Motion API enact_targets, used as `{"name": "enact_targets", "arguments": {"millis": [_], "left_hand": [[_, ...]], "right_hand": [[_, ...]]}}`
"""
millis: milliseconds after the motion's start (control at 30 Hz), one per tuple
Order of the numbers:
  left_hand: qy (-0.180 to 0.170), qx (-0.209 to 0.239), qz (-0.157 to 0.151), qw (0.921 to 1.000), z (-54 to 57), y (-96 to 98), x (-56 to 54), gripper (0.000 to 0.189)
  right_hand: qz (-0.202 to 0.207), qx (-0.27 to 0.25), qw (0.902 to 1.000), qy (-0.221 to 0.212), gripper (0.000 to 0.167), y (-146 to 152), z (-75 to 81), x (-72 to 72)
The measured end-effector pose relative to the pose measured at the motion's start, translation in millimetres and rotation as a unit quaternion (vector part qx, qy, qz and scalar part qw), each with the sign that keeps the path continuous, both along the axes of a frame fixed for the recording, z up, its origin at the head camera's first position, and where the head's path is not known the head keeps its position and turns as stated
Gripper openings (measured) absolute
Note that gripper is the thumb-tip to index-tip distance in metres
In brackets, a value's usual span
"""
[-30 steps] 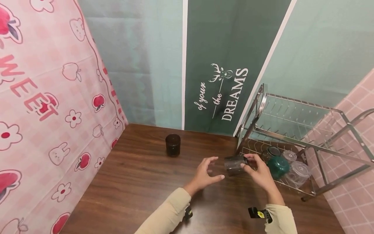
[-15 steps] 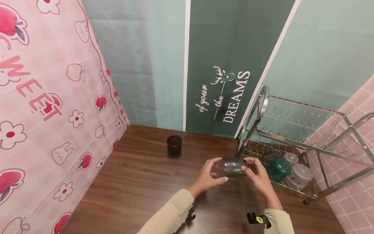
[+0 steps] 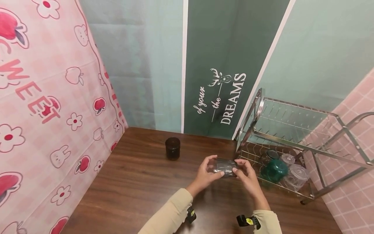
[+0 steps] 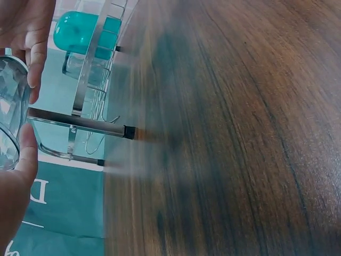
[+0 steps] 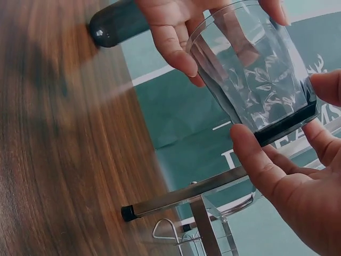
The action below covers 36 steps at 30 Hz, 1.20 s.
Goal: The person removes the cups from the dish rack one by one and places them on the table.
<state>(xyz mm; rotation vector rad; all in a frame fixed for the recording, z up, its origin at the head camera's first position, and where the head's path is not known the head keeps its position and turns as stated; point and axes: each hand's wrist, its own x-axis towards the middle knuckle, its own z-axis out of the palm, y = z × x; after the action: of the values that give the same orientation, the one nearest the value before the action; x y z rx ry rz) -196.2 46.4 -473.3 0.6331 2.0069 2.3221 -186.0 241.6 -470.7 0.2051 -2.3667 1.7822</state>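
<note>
A clear drinking glass (image 3: 225, 167) lies on its side in the air, between both hands. My left hand (image 3: 205, 174) holds its rim end, thumb at the near side and fingers round the far side. The thicker base, dark in the right wrist view, is pinched by the fingertips of my right hand (image 3: 248, 177). Cut facets show on the wall of the glass (image 5: 266, 80) there. Farther back on the wooden table (image 3: 140, 182), a dark cup (image 3: 172, 149) stands upright, left of both hands.
Just right of my right hand stands a two-tier metal dish rack (image 3: 295, 143). Its lower tier bears a green glass (image 3: 273, 170), a large clear glass (image 3: 298, 175) and other glasses. Printed cloths (image 3: 222, 39) hang behind the table and along its left side.
The left hand has gone from being apart from the glass to holding its rim end. Right hand and glass have moved left, away from the rack.
</note>
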Motion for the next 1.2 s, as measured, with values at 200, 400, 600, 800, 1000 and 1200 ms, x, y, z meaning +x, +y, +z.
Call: {"name": "enact_targets", "arguments": {"millis": [200, 400, 600, 800, 1000, 1200], "left_hand": [[-0.001, 0.004, -0.014, 0.9999, -2.2, -2.8, -1.6, 0.058], [-0.001, 0.012, -0.02, 0.9997, -3.9, -4.8, -4.6, 0.059], [0.004, -0.015, -0.016, 0.9997, 2.1, -12.0, -5.6, 0.058], [0.011, -0.049, -0.008, 0.9987, 13.3, -26.1, -5.3, 0.057], [0.033, -0.099, -0.017, 0.9944, 6.8, -31.0, -13.5, 0.059], [0.072, -0.164, -0.003, 0.9838, -5.8, -35.9, -28.5, 0.063]], "right_hand": [[0.0, -0.006, 1.0, -0.007, 0.03, -2, -3.0, 0.2], [0.001, -0.026, 0.9995, -0.021, 0.032, -2, -5.1, 0.3], [0.032, -0.015, 0.9989, -0.029, 0.039, -1, -1.1, 0.4], [0.072, 0.073, 0.9946, -0.014, 0.045, -1, 6.9, 1.2], [0.086, 0.094, 0.9913, -0.034, 0.046, -11, 24.0, 6.9], [0.082, 0.145, 0.9855, -0.033, 0.047, -5, 22.0, 2.9]]}}
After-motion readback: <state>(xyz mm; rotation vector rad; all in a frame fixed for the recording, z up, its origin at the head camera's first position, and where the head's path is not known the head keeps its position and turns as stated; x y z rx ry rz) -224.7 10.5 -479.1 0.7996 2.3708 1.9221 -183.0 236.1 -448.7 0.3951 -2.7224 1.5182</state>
